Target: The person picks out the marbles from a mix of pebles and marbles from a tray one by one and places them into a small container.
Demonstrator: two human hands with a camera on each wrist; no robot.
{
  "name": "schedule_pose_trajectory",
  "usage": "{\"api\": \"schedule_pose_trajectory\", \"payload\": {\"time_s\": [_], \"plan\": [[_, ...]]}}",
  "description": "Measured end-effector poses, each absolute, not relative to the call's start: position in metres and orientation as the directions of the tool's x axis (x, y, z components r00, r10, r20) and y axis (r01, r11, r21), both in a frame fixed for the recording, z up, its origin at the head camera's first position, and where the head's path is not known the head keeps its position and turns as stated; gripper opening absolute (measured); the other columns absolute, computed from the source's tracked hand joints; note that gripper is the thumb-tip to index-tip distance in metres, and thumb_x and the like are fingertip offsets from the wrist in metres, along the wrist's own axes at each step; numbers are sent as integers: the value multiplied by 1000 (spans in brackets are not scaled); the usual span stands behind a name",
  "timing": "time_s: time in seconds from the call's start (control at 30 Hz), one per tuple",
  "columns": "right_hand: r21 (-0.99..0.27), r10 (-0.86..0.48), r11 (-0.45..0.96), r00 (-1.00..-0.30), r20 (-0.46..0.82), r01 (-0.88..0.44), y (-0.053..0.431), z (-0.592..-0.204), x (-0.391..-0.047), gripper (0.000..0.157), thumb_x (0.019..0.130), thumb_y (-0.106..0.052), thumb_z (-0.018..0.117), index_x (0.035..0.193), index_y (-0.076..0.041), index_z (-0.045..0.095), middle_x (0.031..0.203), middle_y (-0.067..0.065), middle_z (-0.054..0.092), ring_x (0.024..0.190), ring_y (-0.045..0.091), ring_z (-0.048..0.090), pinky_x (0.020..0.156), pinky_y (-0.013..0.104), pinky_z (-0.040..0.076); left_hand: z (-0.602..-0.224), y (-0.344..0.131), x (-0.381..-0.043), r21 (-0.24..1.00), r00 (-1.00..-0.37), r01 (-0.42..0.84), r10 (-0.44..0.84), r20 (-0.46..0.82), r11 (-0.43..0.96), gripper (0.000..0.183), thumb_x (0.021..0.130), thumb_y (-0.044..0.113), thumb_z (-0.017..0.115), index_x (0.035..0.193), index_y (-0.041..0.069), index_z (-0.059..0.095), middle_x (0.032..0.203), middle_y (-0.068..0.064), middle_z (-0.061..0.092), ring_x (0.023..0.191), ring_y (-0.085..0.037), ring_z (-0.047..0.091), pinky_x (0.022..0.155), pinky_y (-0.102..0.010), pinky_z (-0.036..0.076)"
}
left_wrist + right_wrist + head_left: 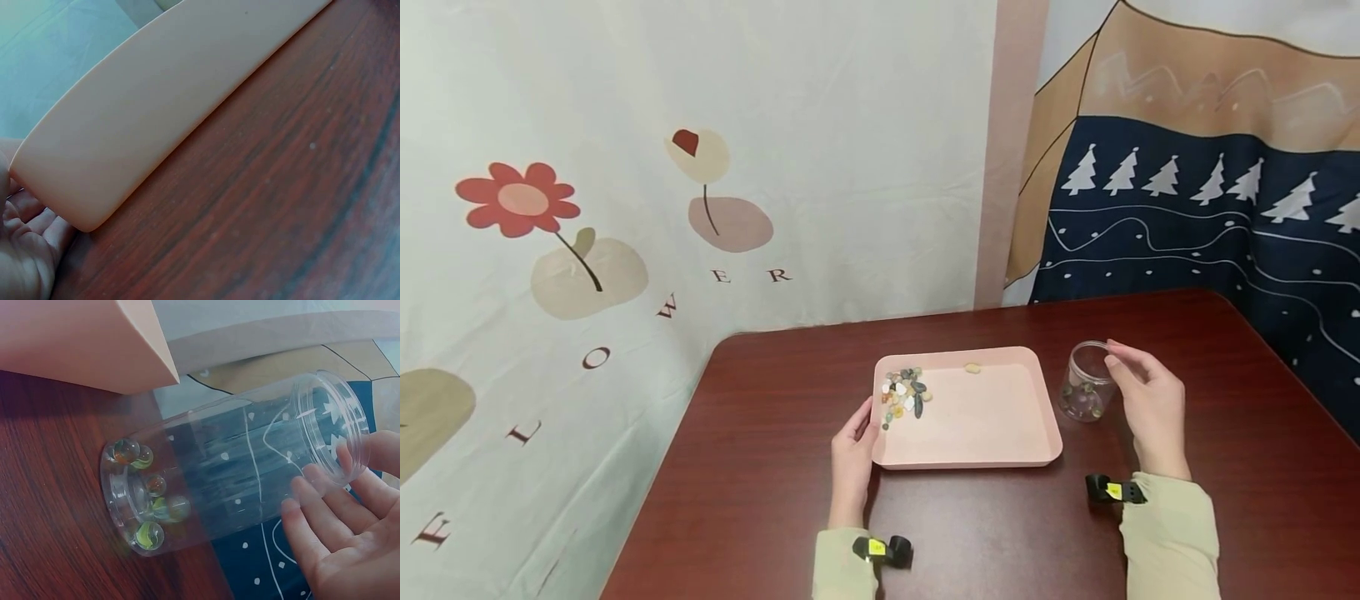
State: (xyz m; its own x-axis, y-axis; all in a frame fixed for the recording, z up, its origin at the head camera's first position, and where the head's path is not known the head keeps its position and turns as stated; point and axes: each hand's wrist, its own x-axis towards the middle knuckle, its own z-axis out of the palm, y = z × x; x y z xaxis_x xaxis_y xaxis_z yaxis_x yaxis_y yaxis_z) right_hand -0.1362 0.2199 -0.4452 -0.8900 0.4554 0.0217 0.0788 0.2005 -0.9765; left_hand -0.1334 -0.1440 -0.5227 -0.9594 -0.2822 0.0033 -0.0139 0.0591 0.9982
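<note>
A pink rectangular tray (pixel 985 425) lies on the table. Small mixed stones (pixel 901 392) in white, grey, green and amber cluster at its left end, and one yellowish stone (pixel 973 367) sits alone by the far edge. At the tray's near left corner my left hand (pixel 852 471) grips the rim; the left wrist view shows the tray's outer wall (pixel 144 94) and part of that hand (pixel 28 250). A clear plastic jar (pixel 206 475), lidless, stands right of the tray with several glass marbles (pixel 150 535) at its bottom. My right hand (pixel 1152 408) pinches the jar's rim.
The dark red-brown wooden table (pixel 760 500) ends at a pale flower-printed cloth (pixel 865 208) behind. A navy cloth with white trees (pixel 1150 225) hangs past the right side. Each sleeve carries a black wrist camera (pixel 1108 490).
</note>
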Motion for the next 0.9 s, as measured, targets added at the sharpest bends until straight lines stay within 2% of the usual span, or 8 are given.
{"api": "schedule_pose_trajectory", "payload": {"time_s": [0.17,0.4,0.7,0.9], "plan": [[-977,452,200,-892,26,73,220,-447,-138,38,86,-34,56,121,-18,58,122,-5,55,110,8,49,93,26,39,-523,-145,-132,998,-957,-19,-290,-1,60,33,87,12,57,120,17,59,118,3,57,108,-10,52,85,-24,44],[-983,477,184,-876,70,22,220,-447,-139,35,85,-31,59,116,-15,61,119,-5,57,108,7,50,86,16,40,-523,-144,-133,998,-960,-15,-280,3,64,34,87,12,56,120,18,58,119,3,57,108,-10,51,85,-24,44],[-989,504,148,-860,79,-4,219,-438,-136,33,85,-29,58,116,-16,61,115,-2,59,107,8,51,86,16,41,-523,-143,-133,997,-957,-27,-290,-5,72,33,87,12,56,119,20,59,118,4,56,108,-9,51,87,-24,43],[-991,512,133,-855,82,-16,218,-436,-134,32,86,-28,57,115,-16,61,114,-3,60,106,9,50,91,23,38,-523,-144,-134,998,-960,-17,-281,3,68,34,87,11,56,120,18,58,118,3,57,107,-10,52,85,-25,44]]}}
